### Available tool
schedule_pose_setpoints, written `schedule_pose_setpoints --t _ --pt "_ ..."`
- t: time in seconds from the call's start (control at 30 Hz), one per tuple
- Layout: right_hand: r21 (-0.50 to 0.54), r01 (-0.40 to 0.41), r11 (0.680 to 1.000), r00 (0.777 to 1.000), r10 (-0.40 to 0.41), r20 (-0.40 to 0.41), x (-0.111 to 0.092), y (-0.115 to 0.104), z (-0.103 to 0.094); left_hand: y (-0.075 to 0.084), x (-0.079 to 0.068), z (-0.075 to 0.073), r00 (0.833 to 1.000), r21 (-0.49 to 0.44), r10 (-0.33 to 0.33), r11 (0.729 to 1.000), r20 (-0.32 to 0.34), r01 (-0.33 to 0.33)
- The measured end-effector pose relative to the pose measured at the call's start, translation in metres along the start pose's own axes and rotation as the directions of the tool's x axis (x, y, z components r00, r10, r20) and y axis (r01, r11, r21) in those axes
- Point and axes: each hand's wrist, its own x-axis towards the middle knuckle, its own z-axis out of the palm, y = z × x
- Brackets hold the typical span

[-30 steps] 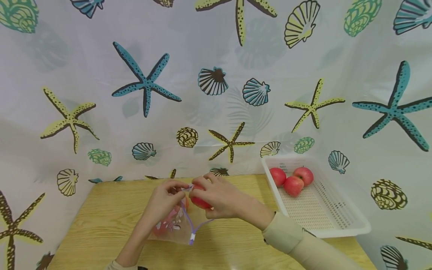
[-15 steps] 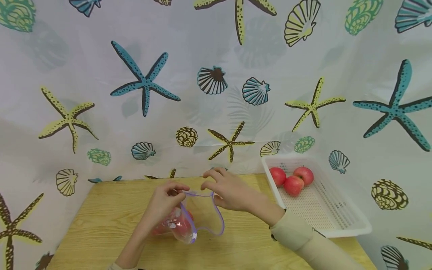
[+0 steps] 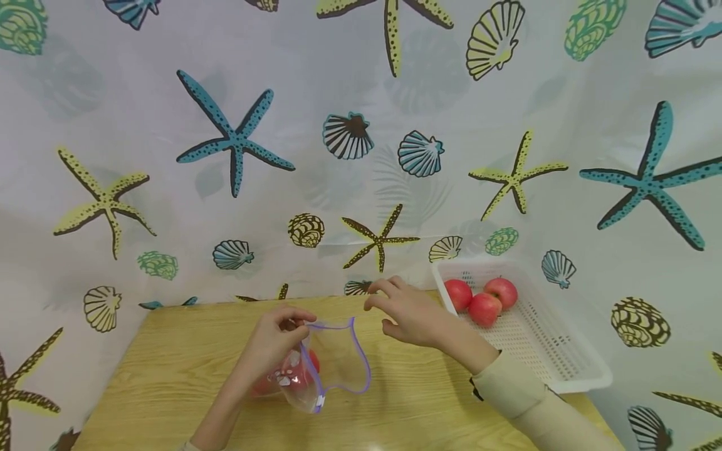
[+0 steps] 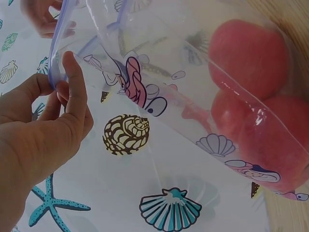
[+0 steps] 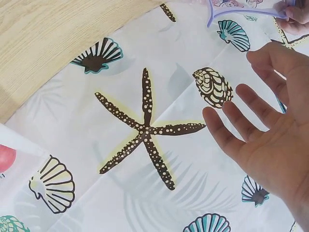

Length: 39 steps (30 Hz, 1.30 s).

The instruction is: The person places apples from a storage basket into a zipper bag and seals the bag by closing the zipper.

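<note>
My left hand (image 3: 280, 331) pinches the purple-edged rim of a clear plastic zip bag (image 3: 338, 360) between thumb and fingers. The bag's mouth gapes toward the right, and a white slider sits at its lower corner. Inside, several red apples (image 4: 248, 60) lie against each other, seen through printed plastic in the left wrist view. My right hand (image 3: 408, 316) hovers to the right of the bag, fingers loosely bent and holding nothing. In the right wrist view its palm and spread fingers (image 5: 219, 133) show bare.
A white plastic basket (image 3: 564, 376) stands on the right of the wooden table (image 3: 186, 351). Three red apples (image 3: 484, 309) sit in its far left corner. A cloth printed with starfish and shells (image 3: 361, 188) hangs behind the table.
My right hand has let go of an apple, which is now inside the bag, and has moved right, away from the bag's mouth. The left hand keeps its pinch on the rim.
</note>
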Motion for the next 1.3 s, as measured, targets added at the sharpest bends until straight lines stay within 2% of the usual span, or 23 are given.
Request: schedule_pose_setpoints --t 0.33,0.6,0.8,0.9,1.13,1.3 --pt "-0.051 -0.043 0.998 0.999 0.045 0.029 -0.011 0.013 -0.001 0.001 -0.001 -0.003 1.000 0.024 -0.004 1.000 -0.005 0.004" --pt "-0.049 -0.117 0.992 0.992 0.119 0.040 -0.027 0.043 0.006 0.000 -0.003 -0.005 1.000 0.021 -0.015 1.000 0.000 0.015" --pt "-0.051 -0.230 0.972 0.969 0.234 0.082 -0.043 0.074 0.011 0.000 -0.003 -0.006 1.000 -0.003 -0.017 1.000 0.014 0.017" --pt "-0.049 -0.260 0.964 0.959 0.264 0.100 -0.050 0.086 0.012 0.000 -0.003 -0.007 1.000 0.007 -0.012 1.000 0.005 0.012" --pt "-0.075 -0.305 0.949 0.941 0.313 0.129 -0.063 0.099 0.015 -0.001 -0.003 -0.007 1.000 0.014 -0.014 1.000 0.006 0.014" --pt "-0.081 -0.355 0.931 0.918 0.364 0.160 -0.068 0.112 0.018 -0.002 -0.003 -0.008 1.000 0.006 -0.007 1.000 0.014 0.007"
